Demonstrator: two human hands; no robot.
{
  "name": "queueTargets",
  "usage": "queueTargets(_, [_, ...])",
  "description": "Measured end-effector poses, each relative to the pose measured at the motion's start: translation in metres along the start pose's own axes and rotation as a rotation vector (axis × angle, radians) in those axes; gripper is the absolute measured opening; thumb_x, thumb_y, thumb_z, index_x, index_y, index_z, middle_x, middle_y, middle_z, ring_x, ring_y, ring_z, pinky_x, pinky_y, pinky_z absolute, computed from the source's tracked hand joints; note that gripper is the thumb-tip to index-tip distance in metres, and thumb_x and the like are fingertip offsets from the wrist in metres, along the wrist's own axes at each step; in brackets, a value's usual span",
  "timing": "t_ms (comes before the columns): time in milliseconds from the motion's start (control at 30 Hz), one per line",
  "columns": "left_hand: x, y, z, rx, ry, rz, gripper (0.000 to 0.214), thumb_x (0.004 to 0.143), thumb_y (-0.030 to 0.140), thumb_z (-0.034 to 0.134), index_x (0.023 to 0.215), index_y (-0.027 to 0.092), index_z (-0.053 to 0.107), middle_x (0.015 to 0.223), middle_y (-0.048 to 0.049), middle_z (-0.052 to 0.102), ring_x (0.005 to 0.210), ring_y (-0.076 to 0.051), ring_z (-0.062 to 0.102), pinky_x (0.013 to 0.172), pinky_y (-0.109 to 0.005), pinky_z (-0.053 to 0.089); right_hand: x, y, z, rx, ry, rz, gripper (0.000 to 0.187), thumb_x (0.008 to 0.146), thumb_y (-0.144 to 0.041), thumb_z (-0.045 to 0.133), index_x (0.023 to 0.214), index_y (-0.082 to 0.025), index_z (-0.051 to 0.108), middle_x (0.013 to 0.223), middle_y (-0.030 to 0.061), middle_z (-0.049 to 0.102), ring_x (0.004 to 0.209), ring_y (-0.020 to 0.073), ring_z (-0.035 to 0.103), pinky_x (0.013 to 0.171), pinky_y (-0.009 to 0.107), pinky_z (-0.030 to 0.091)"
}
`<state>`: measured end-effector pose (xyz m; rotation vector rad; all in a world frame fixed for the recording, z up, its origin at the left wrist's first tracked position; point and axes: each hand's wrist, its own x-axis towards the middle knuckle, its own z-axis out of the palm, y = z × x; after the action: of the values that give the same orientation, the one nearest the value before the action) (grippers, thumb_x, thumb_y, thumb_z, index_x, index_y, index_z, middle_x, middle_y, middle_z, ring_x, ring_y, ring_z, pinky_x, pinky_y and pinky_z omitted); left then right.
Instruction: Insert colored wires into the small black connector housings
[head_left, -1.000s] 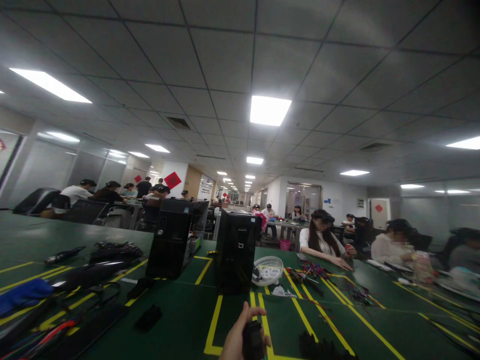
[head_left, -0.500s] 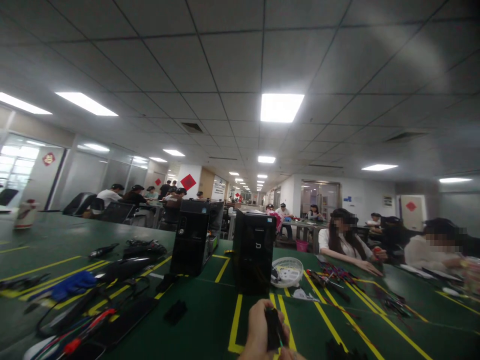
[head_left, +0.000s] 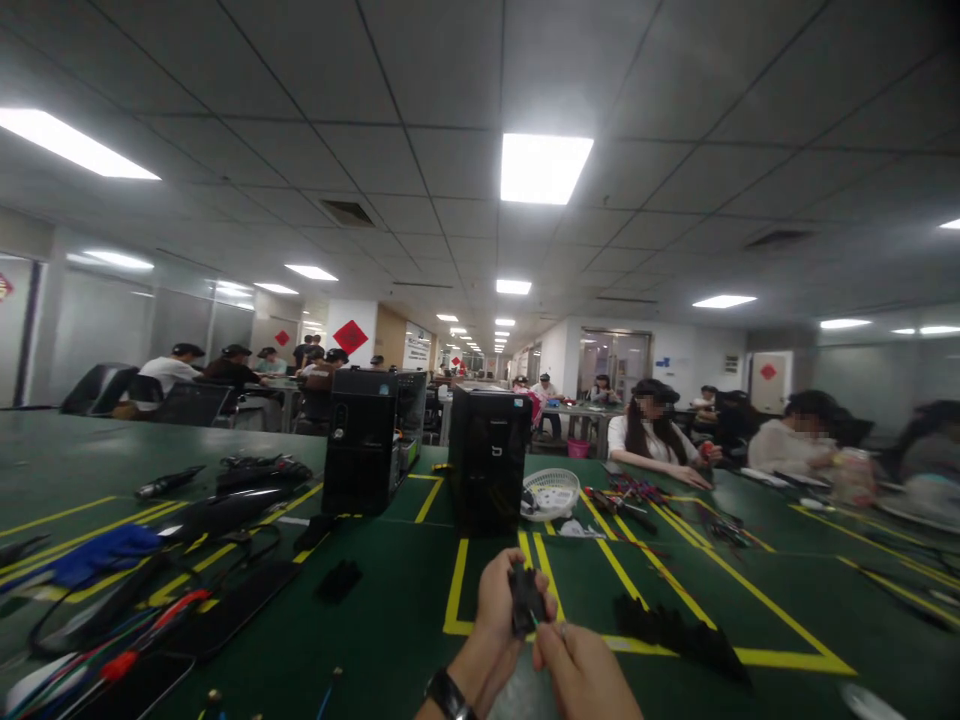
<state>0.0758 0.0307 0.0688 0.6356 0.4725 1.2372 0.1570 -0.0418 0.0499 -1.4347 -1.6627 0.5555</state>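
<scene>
My left hand (head_left: 496, 605), with a dark watch (head_left: 448, 694) on its wrist, is wrapped round a small black part (head_left: 525, 598) with a notched outline. Its exact kind is not clear. My right hand (head_left: 581, 662) is close against it, thumb and forefinger pinched together at the part's lower edge. A thin greenish strand, perhaps a wire (head_left: 535, 620), shows between that pinch and the black part. Both hands are above the green tabletop (head_left: 405, 620), in front of a black computer case (head_left: 487, 465).
Another computer case (head_left: 360, 440) stands to the left. A white basket (head_left: 551, 495) is behind my hands. Cables and a blue glove (head_left: 105, 555) lie left; black cloth-like pieces (head_left: 679, 635) and loose wires (head_left: 637, 490) lie right. A co-worker (head_left: 652, 435) sits across the table.
My view has tilted down and turned slightly right, so the table's things sit higher and further left. My right hand and left wrist now show more fully; the black part stays in my left hand.
</scene>
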Motion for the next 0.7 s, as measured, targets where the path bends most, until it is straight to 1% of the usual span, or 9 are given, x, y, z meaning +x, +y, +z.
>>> queueTargets(100, [-0.002,-0.002,0.005,0.001,-0.029,-0.026,0.018,0.070,0.031,0.050,0.082,0.021,0.041,0.049,0.0034,0.053,0.041,-0.016,0.057,0.041,-0.022,0.035,-0.008,-0.001,-0.002,0.003,0.074,0.058,0.036,0.083,-0.045,0.032,0.063,-0.021,0.049,0.062,0.0040,0.056,0.062,0.0201,0.053,0.059,0.029,0.032])
queueTargets(200, [-0.004,-0.007,0.005,0.003,-0.015,-0.066,0.016,0.072,0.027,0.049,0.085,0.022,0.041,0.049,0.0033,0.053,0.040,-0.017,0.056,0.040,-0.022,0.035,-0.016,0.009,-0.002,0.045,0.026,0.070,0.035,0.082,-0.044,0.036,0.063,-0.020,0.051,0.058,0.0016,0.053,0.057,0.0174,0.049,0.055,0.027,0.031])
queueTargets(267, [-0.005,-0.012,0.003,0.001,0.004,-0.081,0.016,0.074,0.027,0.047,0.087,0.022,0.040,0.050,0.0027,0.054,0.041,-0.017,0.057,0.040,-0.022,0.035,-0.019,0.014,0.000,0.142,-0.028,0.115,0.035,0.082,-0.046,0.036,0.067,-0.020,0.054,0.047,-0.0046,0.041,0.045,0.0142,0.040,0.048,0.026,0.026])
queueTargets(333, [-0.004,-0.016,0.001,0.000,0.022,-0.083,0.016,0.075,0.027,0.046,0.089,0.022,0.039,0.051,0.0026,0.054,0.041,-0.017,0.057,0.040,-0.022,0.034,-0.020,0.014,0.005,0.253,-0.024,0.181,0.037,0.082,-0.050,0.035,0.072,-0.020,0.054,0.041,-0.0092,0.029,0.039,0.0129,0.030,0.043,0.025,0.022])
queueTargets(367, [-0.003,-0.018,0.001,-0.002,0.032,-0.084,0.016,0.076,0.027,0.045,0.090,0.022,0.039,0.051,0.0030,0.053,0.041,-0.017,0.056,0.040,-0.021,0.034,-0.020,0.014,0.009,0.283,0.013,0.195,0.037,0.082,-0.052,0.034,0.071,-0.021,0.053,0.042,-0.0089,0.030,0.040,0.0131,0.031,0.043,0.025,0.023])
queueTargets(467, [0.000,-0.019,-0.003,-0.009,0.052,-0.102,0.016,0.077,0.027,0.046,0.090,0.022,0.038,0.052,0.0043,0.052,0.039,-0.015,0.054,0.040,-0.020,0.034,-0.020,0.012,0.018,0.245,0.172,0.157,0.038,0.080,-0.053,0.035,0.062,-0.022,0.046,0.056,-0.0013,0.046,0.055,0.0162,0.046,0.054,0.027,0.033])
queueTargets(500, [0.001,-0.019,-0.005,-0.010,0.055,-0.110,0.016,0.077,0.027,0.046,0.090,0.022,0.038,0.052,0.0043,0.052,0.038,-0.014,0.054,0.040,-0.020,0.034,-0.019,0.013,0.018,0.213,0.177,0.144,0.038,0.080,-0.053,0.035,0.060,-0.022,0.044,0.059,0.0006,0.048,0.059,0.0174,0.048,0.057,0.028,0.034])
queueTargets(600, [0.002,-0.017,-0.012,-0.012,0.061,-0.113,0.016,0.077,0.025,0.046,0.090,0.022,0.038,0.052,0.0032,0.053,0.038,-0.015,0.053,0.041,-0.022,0.035,-0.017,0.020,0.014,0.146,0.086,0.136,0.036,0.080,-0.049,0.037,0.060,-0.021,0.046,0.056,0.0008,0.048,0.057,0.0186,0.047,0.056,0.029,0.032])
queueTargets(700, [0.004,-0.018,-0.012,-0.023,0.061,-0.095,0.014,0.077,0.025,0.045,0.088,0.022,0.038,0.052,0.0031,0.053,0.038,-0.015,0.053,0.041,-0.022,0.036,-0.013,0.027,0.017,0.158,0.087,0.122,0.034,0.081,-0.045,0.038,0.064,-0.019,0.051,0.059,0.0038,0.054,0.061,0.0205,0.051,0.057,0.029,0.033])
